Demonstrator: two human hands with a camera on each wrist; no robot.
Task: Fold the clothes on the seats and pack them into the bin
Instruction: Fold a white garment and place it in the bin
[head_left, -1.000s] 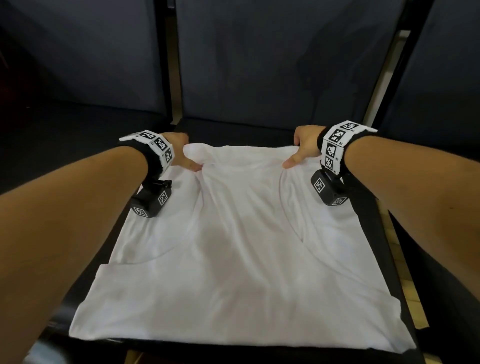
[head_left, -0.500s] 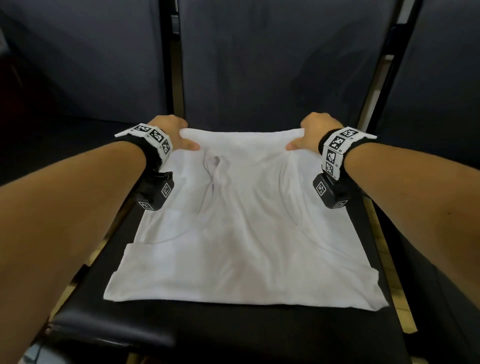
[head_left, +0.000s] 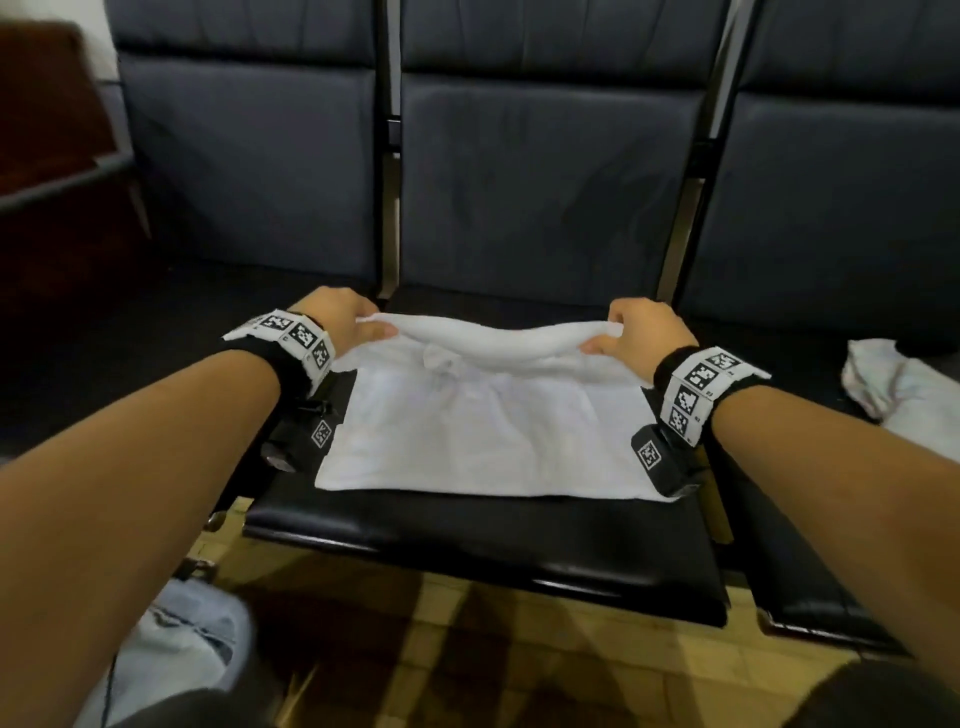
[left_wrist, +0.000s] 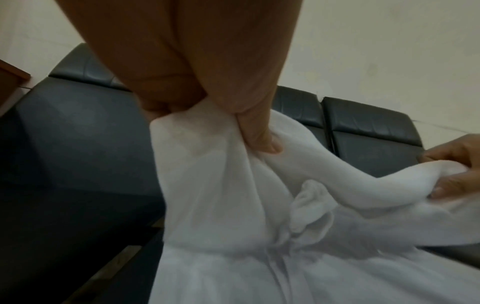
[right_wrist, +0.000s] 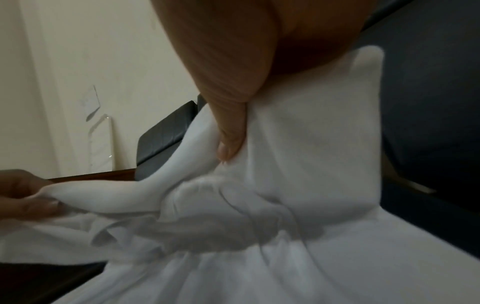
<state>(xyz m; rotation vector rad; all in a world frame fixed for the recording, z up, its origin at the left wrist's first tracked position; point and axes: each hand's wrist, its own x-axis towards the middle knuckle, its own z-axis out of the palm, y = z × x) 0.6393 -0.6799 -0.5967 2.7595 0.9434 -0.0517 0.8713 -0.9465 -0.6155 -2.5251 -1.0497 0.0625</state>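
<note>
A white T-shirt (head_left: 483, 431) lies on the middle black seat (head_left: 483, 540), its far edge lifted off the cushion. My left hand (head_left: 358, 325) pinches the far left corner and my right hand (head_left: 618, 338) pinches the far right corner, so the raised edge sags between them. In the left wrist view the thumb presses into the T-shirt (left_wrist: 233, 195) and the fingers curl behind the cloth. The right wrist view shows the same grip on the T-shirt (right_wrist: 298, 164). No bin is in view.
Another crumpled white garment (head_left: 904, 389) lies on the right seat. Dark seat backs (head_left: 545, 182) stand close behind my hands. A pale blue cloth (head_left: 176, 654) lies on the tiled floor at lower left. A brown wooden piece of furniture (head_left: 47, 119) stands far left.
Both hands have lifted the shirt's far edge off the seat. The shirt's near hem has slid back from the seat's front edge, leaving bare cushion in front.
</note>
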